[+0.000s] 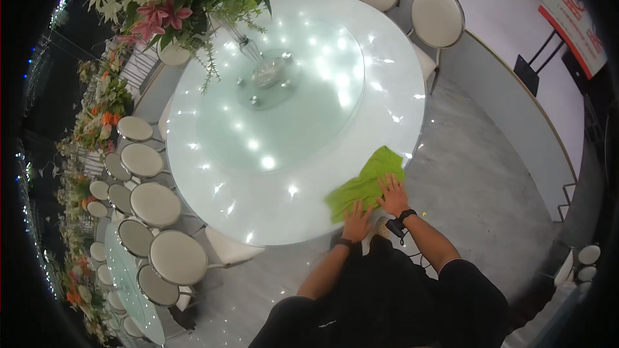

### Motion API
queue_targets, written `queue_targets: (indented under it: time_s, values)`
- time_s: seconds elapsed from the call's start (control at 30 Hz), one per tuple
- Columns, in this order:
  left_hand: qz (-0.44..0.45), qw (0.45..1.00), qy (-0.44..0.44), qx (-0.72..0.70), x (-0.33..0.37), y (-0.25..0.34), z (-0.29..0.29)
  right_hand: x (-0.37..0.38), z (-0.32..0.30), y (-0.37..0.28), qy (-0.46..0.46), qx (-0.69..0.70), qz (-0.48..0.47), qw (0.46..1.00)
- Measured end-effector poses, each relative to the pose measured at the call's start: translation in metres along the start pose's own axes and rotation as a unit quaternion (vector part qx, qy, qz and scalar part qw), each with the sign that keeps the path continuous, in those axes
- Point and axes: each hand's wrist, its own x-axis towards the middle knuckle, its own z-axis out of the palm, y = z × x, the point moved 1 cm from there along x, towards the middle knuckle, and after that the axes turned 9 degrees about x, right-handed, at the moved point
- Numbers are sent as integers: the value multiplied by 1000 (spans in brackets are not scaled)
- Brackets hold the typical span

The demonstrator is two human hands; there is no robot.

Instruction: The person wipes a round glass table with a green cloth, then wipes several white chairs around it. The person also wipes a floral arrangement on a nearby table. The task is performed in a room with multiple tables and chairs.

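the person leans over the near edge of a big round glass worktop, both arms reaching out from below. the left hand lies flat with fingers spread, palm down on the near end of a bright green cloth. the right hand is just beside it, also open and flat, fingers fanned, pressing on the cloth a little further along. neither hand grips the cloth; both just rest their palms on it. a dark band sits on each wrist.

the green cloth lies crumpled on the worktop's rim at the side nearest the person, stretching from under the two hands toward the right edge of the glass.

in the middle of the worktop sits a round glass turntable, and on it a clear vase stand carrying a large flower arrangement of white, pink and green. ceiling lights show as bright spots all over the glass. round white chairs with metal rims ring the worktop, a group crowded at the left and a few more at the far side. the floor beneath is grey and glossy.
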Motion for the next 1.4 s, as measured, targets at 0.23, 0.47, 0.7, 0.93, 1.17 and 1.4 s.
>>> queue_targets:
  time_s: [0.23,0.47,0.7,0.93,1.17,1.4]
  values:
    - [8,998,5,-62,-35,-61,7,3,36,-68,33,27,56,998]
    - [-17,1000,22,2,-102,-240,-6,53,103,-229,65,-7,-18,998]
    - [-103,995,-13,1,-206,-380,-20,106,165,-386,-10,-25,-72,997]
    - [-183,982,33,-27,-227,-355,-23,93,153,-397,-23,28,-116,993]
    - [-91,995,23,-23,-205,-270,-15,35,138,-304,-14,43,-143,989]
    - [36,999,15,-30,-168,-190,6,-60,132,-212,72,55,-25,996]
